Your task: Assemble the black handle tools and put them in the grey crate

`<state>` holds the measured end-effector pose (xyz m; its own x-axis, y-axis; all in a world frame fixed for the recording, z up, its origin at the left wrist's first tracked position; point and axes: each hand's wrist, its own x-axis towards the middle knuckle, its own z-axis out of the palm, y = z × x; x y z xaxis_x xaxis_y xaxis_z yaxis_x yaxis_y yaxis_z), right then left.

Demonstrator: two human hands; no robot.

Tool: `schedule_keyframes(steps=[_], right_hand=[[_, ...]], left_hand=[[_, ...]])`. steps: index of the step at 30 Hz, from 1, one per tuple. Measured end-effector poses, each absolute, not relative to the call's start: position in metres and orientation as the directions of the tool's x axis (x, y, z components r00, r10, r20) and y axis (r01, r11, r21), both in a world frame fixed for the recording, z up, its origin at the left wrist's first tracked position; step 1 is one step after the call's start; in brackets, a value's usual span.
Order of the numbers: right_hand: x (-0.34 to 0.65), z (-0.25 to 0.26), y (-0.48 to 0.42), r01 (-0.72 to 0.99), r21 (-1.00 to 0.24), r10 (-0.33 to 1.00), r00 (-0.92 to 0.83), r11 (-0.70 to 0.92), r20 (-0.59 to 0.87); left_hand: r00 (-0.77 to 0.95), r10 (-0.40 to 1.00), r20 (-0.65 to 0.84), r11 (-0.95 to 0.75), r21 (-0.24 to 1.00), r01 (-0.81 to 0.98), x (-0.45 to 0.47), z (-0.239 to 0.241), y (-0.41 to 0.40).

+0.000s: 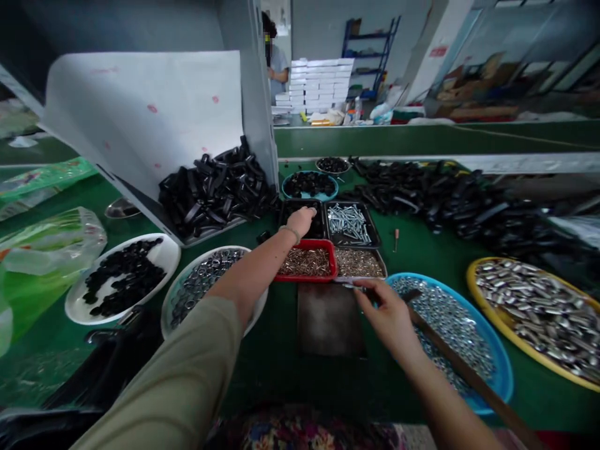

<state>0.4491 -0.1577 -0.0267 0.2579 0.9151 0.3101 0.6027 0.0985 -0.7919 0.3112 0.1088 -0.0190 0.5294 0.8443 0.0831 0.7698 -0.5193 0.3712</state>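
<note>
At plate's point(330, 322) far edge, R hand point(389, 314) w/ metal pc point(348, 285); bench point(281, 381) room nearside.

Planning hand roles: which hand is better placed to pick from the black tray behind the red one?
Probably the left hand: it is over the black tray. The right hand seems to pinch a small metal part near the dark plate, so it looks occupied.

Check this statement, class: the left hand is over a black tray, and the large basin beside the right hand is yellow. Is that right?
Not quite: the large basin beside the right hand is blue, as the head view shows. The left hand is indeed over a black tray.
</note>
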Motion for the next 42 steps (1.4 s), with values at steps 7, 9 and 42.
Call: schedule_keyframes(steps=[7,9,42], right_hand=[[0.460,-0.040,-0.172,0.509,-0.860,0.889,0.380,0.029,0.256],[0.455,-0.038,-0.167,0.485,-0.874,0.885,0.387,0.044,0.260],[0.393,-0.056,-0.199,0.512,-0.643,0.752,-0.006,0.569,0.660]], left_hand=[[0.473,0.879,0.064,-0.452,0.430,0.781,0.323,-0.035,0.107],[0.446,0.892,0.074,-0.422,0.488,0.764,0.317,-0.031,0.106],[0.552,0.827,-0.106,0.355,0.861,-0.366,0.220,-0.027,-0.159]])
